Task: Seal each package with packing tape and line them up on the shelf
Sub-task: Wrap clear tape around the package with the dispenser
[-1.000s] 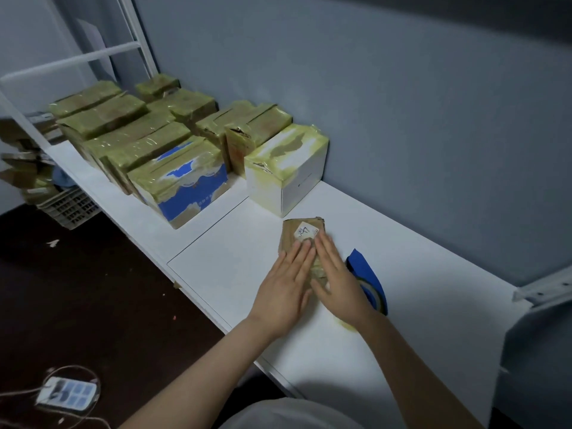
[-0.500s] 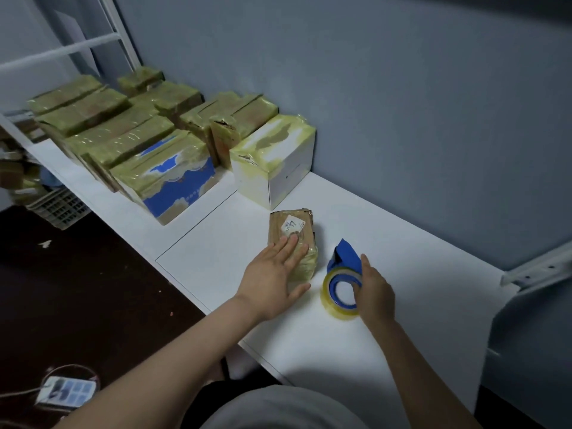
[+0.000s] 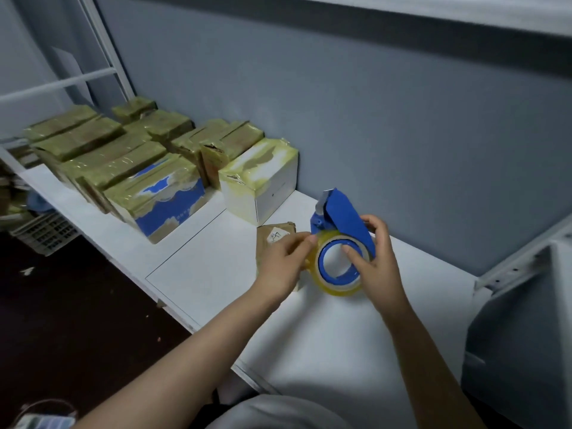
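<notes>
Gripping the tape dispenser (image 3: 343, 218), right hand (image 3: 379, 261) curls round it; left hand (image 3: 283, 261) pinches its roll (image 3: 339, 287).

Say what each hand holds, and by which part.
Right hand grips the tape dispenser, thumb inside its core; left hand pinches the tape roll at its rim.

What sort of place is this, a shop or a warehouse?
Likely a small packing or stock room: taped packages stand in rows on a white shelf, and the left hand and right hand hold a blue tape dispenser near a small brown parcel.
</notes>
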